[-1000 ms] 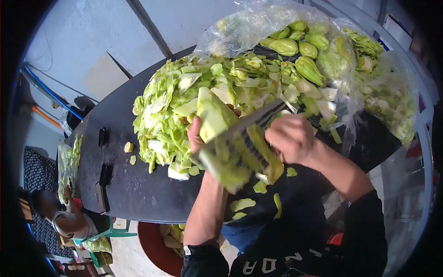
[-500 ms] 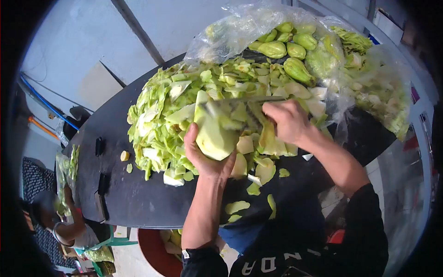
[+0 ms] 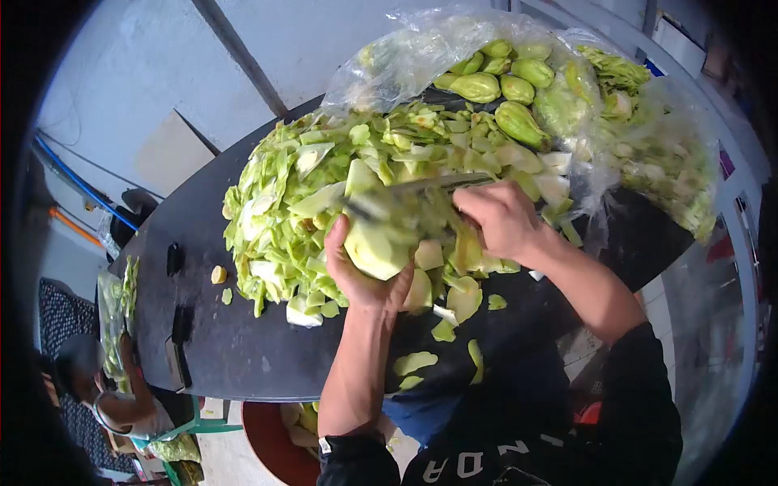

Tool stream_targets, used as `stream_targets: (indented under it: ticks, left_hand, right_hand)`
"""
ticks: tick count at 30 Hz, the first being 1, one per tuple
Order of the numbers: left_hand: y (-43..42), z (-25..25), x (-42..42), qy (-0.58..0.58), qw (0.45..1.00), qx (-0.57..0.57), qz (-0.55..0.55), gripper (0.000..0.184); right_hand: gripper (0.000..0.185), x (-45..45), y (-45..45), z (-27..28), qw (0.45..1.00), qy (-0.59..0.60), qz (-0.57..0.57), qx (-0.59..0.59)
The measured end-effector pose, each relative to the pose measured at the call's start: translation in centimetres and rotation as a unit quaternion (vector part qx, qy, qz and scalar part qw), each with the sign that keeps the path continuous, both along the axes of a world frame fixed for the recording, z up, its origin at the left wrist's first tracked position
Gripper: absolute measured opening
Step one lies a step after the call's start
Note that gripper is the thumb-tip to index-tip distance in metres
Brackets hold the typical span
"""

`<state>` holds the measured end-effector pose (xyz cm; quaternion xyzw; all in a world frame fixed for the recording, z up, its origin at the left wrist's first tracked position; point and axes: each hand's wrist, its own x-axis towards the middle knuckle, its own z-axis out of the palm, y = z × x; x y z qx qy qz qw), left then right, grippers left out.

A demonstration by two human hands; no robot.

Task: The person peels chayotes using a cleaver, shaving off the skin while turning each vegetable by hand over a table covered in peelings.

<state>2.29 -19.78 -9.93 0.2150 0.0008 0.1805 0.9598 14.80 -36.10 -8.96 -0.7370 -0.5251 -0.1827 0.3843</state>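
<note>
My left hand (image 3: 356, 271) is wrapped round a pale green peeled vegetable (image 3: 377, 247) from below and the left side. In my right hand (image 3: 502, 215) is the handle end of a knife (image 3: 438, 183), its blade blurred and pointing left across the top of the vegetable. Behind and beside both hands lies a large heap of green slices and peelings (image 3: 279, 194). Several loose slices (image 3: 465, 300) lie on the dark table (image 3: 235, 348) just below the hands.
Whole green vegetables (image 3: 519, 123) lie at the back beside clear plastic bags (image 3: 656, 162) of cut pieces. Two black objects (image 3: 181, 324) sit on the table's left. A person (image 3: 134, 405) is at the lower left. Below the table's edge stands a red tub (image 3: 271, 445).
The blade has swung from low and left of the vegetable to across its top. Both hands have stayed close together, and the vegetable shows more upright in my left hand.
</note>
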Motion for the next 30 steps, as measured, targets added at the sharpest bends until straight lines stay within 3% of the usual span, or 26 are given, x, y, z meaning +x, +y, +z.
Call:
stream_targets:
  ticks: [1,5,6,7,9,10,13,17,19,25,30]
  left_hand:
    - [0.5,-0.6,-0.1,-0.01,0.999,-0.052,-0.011,0.054]
    - [0.6,-1.8,0.1,-0.02,1.0,-0.019,-0.011,0.057]
    - [-0.5,0.7,0.3,0.049,0.998,0.033,0.021,0.061]
    - [-0.9,0.8,0.2,0.049,0.998,0.034,0.016,0.061]
    - [-1.2,1.0,0.4,-0.003,0.998,0.066,-0.022,0.061]
    - [-1.3,1.1,0.3,-0.009,0.999,0.044,-0.022,0.06]
    - [-1.2,1.2,0.8,0.026,0.999,-0.018,0.027,0.06]
    - [-0.1,0.8,0.3,0.061,0.998,0.008,0.033,0.055]
    - [1.2,-0.1,0.3,0.004,1.0,-0.018,-0.001,0.054]
    - [0.7,0.3,0.6,-0.01,0.999,0.024,0.041,0.057]
    - [0.1,0.7,0.5,0.002,0.999,-0.044,0.015,0.057]
  right_hand:
    - [0.02,-0.4,0.1,0.0,0.998,-0.036,0.047,0.013]
    - [0.02,0.0,0.3,-0.2,0.992,-0.081,0.08,0.045]
    - [0.015,1.0,0.5,-0.9,1.0,-0.014,-0.006,-0.009]
    - [0.015,1.5,0.2,-1.0,1.0,-0.015,-0.011,-0.009]
    - [0.014,2.5,-0.2,-0.5,0.967,0.108,-0.164,-0.162]
    - [0.014,2.5,-0.3,-0.4,0.967,0.105,-0.166,-0.163]
    - [0.017,1.4,0.0,-0.8,0.99,0.078,-0.098,-0.059]
    - [0.018,0.3,0.0,-0.8,0.99,-0.127,0.058,0.001]
    - [0.018,-0.8,0.3,-0.4,0.98,-0.151,0.111,0.066]
    - [0.015,-1.7,0.6,-0.6,0.968,-0.229,0.092,0.052]
    - [0.013,-1.7,0.4,-0.2,0.964,-0.244,0.097,0.034]
